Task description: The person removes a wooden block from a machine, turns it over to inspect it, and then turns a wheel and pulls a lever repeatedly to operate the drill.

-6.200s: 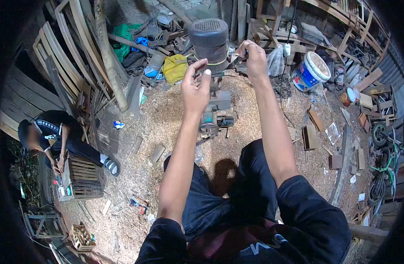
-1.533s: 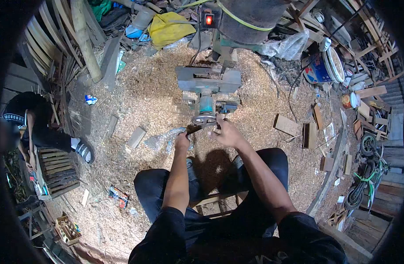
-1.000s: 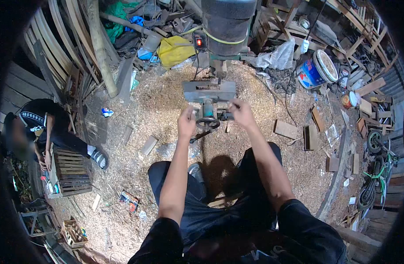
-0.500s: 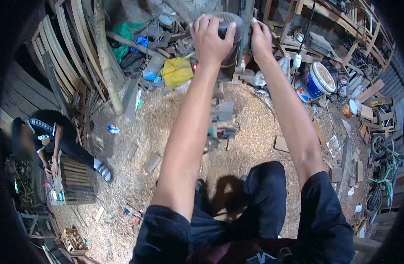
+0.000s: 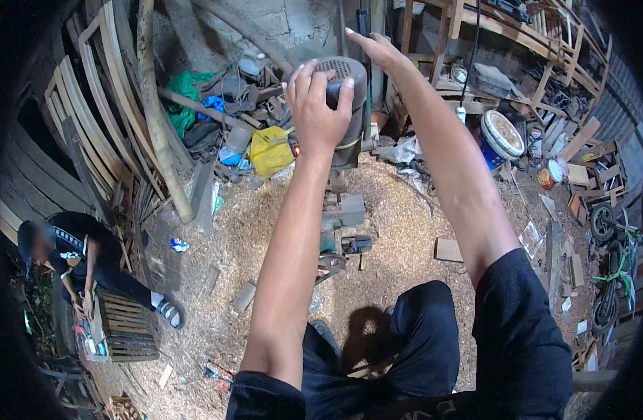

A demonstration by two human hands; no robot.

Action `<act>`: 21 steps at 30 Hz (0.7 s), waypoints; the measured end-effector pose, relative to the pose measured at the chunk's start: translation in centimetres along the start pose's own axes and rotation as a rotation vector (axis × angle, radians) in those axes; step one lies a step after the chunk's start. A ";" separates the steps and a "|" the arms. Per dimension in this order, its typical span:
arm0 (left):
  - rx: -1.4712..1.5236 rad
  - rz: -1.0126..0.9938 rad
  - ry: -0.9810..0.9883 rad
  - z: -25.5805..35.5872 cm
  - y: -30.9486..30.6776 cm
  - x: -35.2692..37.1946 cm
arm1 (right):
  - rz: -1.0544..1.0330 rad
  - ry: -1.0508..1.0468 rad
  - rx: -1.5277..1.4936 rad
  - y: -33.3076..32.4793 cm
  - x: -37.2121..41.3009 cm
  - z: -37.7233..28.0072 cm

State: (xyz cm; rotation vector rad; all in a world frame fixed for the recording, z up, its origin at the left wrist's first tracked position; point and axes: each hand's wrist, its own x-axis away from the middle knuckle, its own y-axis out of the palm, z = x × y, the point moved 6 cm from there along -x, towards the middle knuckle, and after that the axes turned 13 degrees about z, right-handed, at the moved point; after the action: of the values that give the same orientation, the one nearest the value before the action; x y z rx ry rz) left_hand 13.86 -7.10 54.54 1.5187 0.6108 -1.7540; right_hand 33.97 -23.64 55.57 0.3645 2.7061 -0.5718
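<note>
A dark cylindrical housing with a perforated round top [image 5: 351,75] stands upright at the top centre. My left hand [image 5: 320,105] rests on its near left side, fingers curled over the rim around it. Up and to the right of the housing, my right hand [image 5: 375,47] is raised, its fingers stretched out near a thin upright rod; nothing shows in it. Below the housing, metal machine parts [image 5: 346,213] sit low between my forearms, with a small wheel [image 5: 331,264] beside them.
A co-worker [image 5: 90,259] sits at the left by a slatted wooden crate [image 5: 129,318]. A yellow bag [image 5: 271,150] lies left of the housing, a blue-and-white bucket [image 5: 502,136] at the right. Wood shavings [image 5: 405,224] cover the floor; a small bike [image 5: 609,273] is at far right.
The view has tilted up, so things sit lower. My right hand has moved up and left, its fingers now stretched out. My left hand remains on the housing.
</note>
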 end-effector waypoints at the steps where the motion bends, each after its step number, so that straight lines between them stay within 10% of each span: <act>1: -0.003 -0.006 -0.001 0.0 0.0 -0.1 | 0.030 0.030 -0.009 -0.3 -0.2 -0.6; 21: -0.029 -0.191 -0.124 -0.3 -0.2 1.1 | 0.433 0.055 -0.319 -2.4 0.3 -2.2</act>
State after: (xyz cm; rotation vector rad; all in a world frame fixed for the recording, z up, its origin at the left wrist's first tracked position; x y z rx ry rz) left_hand 13.90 -6.96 53.39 1.3571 0.7340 -1.9582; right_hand 32.28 -24.74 58.12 0.8523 2.5895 -0.0081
